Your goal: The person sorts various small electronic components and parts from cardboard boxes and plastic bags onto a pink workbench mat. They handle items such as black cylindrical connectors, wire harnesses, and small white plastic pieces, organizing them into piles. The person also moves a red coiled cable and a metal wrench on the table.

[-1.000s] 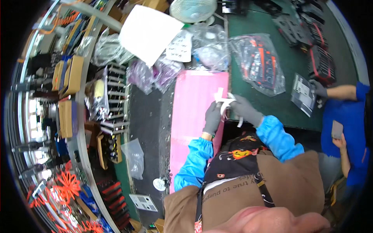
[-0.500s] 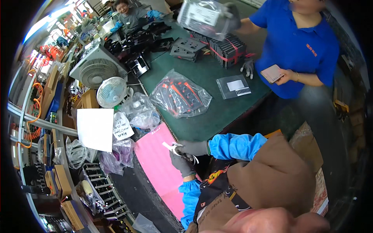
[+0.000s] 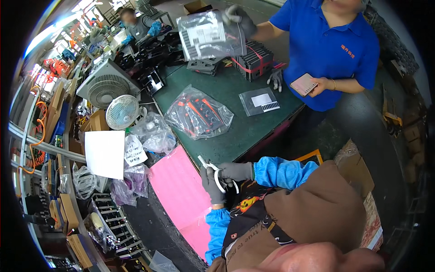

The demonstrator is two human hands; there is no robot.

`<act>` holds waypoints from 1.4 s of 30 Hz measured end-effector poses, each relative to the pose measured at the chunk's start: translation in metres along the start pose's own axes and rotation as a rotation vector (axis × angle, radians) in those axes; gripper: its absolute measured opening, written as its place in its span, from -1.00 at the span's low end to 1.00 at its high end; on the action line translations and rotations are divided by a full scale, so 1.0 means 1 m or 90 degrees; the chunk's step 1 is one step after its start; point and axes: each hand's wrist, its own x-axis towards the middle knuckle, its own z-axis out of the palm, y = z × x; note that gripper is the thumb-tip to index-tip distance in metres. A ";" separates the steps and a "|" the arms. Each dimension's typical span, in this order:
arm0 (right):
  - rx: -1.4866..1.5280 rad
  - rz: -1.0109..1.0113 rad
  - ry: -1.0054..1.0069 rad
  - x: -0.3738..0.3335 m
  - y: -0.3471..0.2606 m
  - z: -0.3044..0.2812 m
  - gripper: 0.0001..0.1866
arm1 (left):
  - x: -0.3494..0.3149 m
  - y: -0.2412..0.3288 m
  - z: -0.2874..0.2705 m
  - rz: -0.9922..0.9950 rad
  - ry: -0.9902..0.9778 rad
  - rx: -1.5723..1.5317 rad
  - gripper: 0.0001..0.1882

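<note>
My two grey-gloved hands meet over the near corner of the green table and the pink sheet [image 3: 174, 186]. Between them is a thin, curved white strip [image 3: 217, 177]; its exact kind cannot be made out. My left hand [image 3: 212, 187] is closed on the strip, its upper end sticking out past the fingers. My right hand [image 3: 236, 172] reaches in from the right, fingers closed at the strip's looped part. Blue sleeves cover both forearms. Farther off on the table lies a clear bag [image 3: 199, 112] of black and orange parts.
Across the green table [image 3: 213, 147] a person in blue [image 3: 326, 50] raises a labelled clear bag [image 3: 210, 36] and holds a phone-like item [image 3: 303, 85]. A flat bag [image 3: 259, 101], a loose glove [image 3: 275, 79] and strapped dark parts [image 3: 253, 61] lie there. Fans [image 3: 122, 112] stand left.
The white strip now shows as a wider curve between my hands. The other person's raised bag has moved left and lower. The whole view has shifted slightly.
</note>
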 end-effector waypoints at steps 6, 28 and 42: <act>-0.043 0.057 -0.192 0.029 -0.037 -0.014 -0.85 | 0.032 0.020 -0.032 -0.080 -0.120 0.026 -0.50; 0.129 0.197 0.010 0.065 -0.027 -0.135 -0.70 | 0.276 -0.006 -0.102 -0.019 0.513 0.920 -0.29; -0.144 0.075 -0.143 0.126 -0.117 -0.134 -0.74 | 0.169 0.008 0.000 0.198 0.133 0.462 -0.75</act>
